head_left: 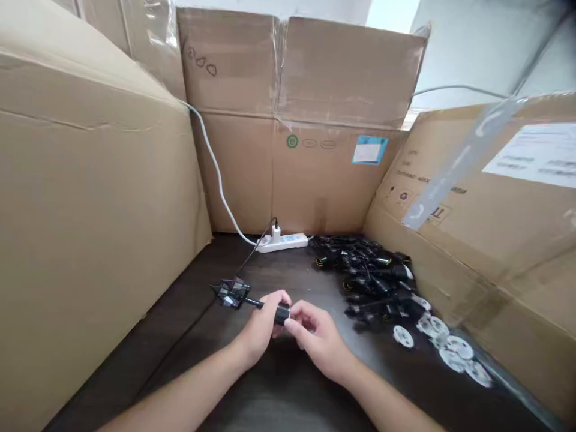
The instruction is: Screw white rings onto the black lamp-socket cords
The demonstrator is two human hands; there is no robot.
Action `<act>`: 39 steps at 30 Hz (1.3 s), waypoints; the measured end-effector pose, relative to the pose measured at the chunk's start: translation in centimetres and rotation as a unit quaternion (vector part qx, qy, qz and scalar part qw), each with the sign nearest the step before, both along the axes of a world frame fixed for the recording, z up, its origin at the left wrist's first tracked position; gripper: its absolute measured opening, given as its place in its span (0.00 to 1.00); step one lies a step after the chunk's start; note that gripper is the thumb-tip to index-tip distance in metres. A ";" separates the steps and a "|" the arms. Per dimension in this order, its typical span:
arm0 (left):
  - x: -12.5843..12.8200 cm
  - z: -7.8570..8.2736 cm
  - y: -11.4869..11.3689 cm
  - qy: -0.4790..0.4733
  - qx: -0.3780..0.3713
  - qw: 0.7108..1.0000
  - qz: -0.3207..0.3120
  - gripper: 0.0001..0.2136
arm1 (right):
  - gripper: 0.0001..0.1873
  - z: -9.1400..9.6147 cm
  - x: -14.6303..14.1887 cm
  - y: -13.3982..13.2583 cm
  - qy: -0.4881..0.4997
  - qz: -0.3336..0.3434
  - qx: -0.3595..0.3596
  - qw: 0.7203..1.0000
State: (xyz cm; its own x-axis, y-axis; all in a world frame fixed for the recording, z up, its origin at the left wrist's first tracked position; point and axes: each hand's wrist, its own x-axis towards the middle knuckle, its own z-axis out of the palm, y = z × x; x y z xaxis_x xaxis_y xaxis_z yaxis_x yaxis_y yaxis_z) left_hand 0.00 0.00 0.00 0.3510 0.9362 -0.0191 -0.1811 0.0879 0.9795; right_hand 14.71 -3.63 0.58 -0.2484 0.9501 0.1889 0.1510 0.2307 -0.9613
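A black cylindrical part (282, 314) sits between my two hands, joined to a thin black stem that runs left to a dark, glassy, angular head (231, 293). My left hand (261, 327) is wrapped around the cylinder near the stem. At the cylinder's right end, which shows a pale rim, my right hand (317, 333) pinches with thumb and fingers. Whatever lies under the right fingertips is hidden. The head rests close to the dark tabletop (279, 390), beside a thin black cable (180, 344).
A pile of similar black parts (373, 276) lies to the right, with several white perforated discs (456, 354) in front of it. Behind stands a white power strip (288, 241) with a plugged-in adapter (276, 233). Cardboard boxes (324, 180) wall in the left, back and right.
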 end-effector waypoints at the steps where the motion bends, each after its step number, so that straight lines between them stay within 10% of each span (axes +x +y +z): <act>1: 0.0 0.0 0.0 -0.002 -0.003 1.000 -0.002 0.14 | 0.15 0.0 0.0 -0.1 -0.006 -0.001 0.005 1.000; 14: -0.3 0.0 0.3 0.059 0.012 0.998 0.008 0.15 | 0.19 -0.5 0.2 0.6 0.047 0.039 -0.057 0.997; 31: -0.1 -0.2 -0.1 0.129 0.139 0.981 -0.026 0.11 | 0.15 -0.7 0.0 0.4 -0.104 -0.028 0.106 0.989; 39: -0.1 0.3 0.3 -0.077 -0.051 0.995 -0.038 0.15 | 0.11 -1.4 0.6 1.7 -0.083 -0.102 0.043 0.990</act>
